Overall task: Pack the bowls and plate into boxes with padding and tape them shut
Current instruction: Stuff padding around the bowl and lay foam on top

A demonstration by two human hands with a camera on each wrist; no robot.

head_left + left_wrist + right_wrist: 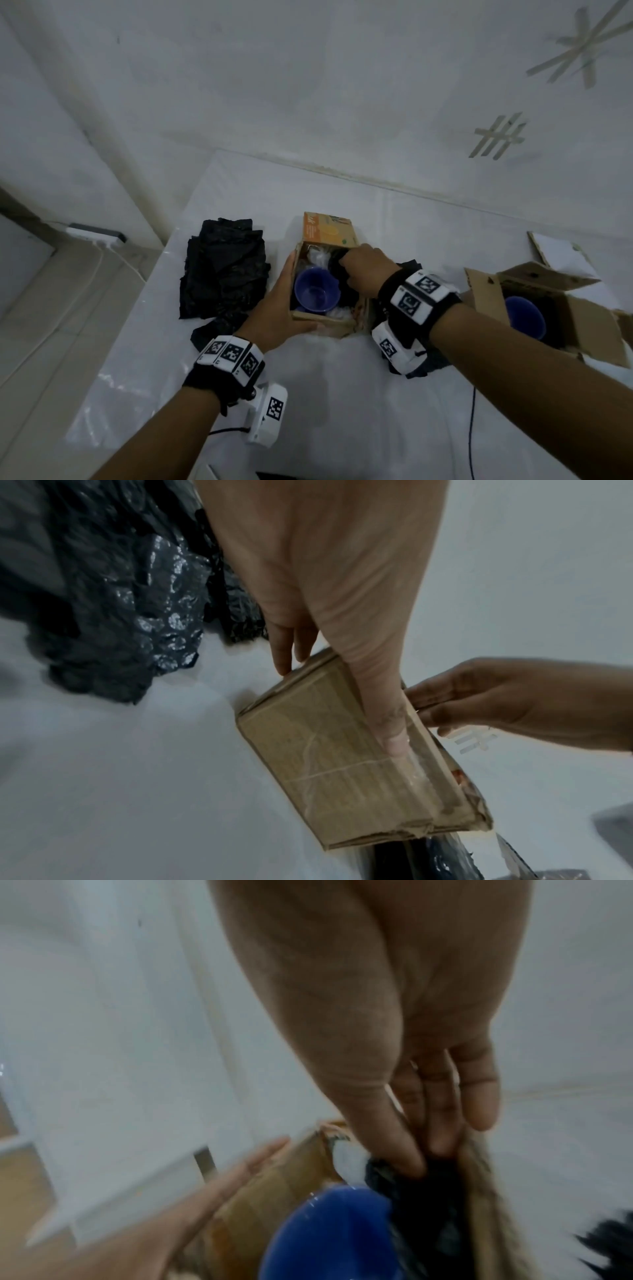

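A small cardboard box point(346, 323) stands open at the table's middle with a blue bowl point(317, 291) inside and clear wrap point(317, 255) behind the bowl. My left hand point(282, 303) braces the box's left wall with straight fingers, and its thumb lies along the near wall point(325, 764). My right hand point(359, 270) reaches in from the right and pinches black padding point(428, 1191) between the bowl point(325, 1231) and the right wall. A second blue bowl point(524, 317) sits in another open box point(582, 329) at the right.
A heap of black bubble wrap point(222, 270) lies left of the box, near the table's left edge. More black padding point(431, 363) lies under my right wrist. A flat white board point(561, 253) is at the back right. A cable point(472, 428) crosses the near table.
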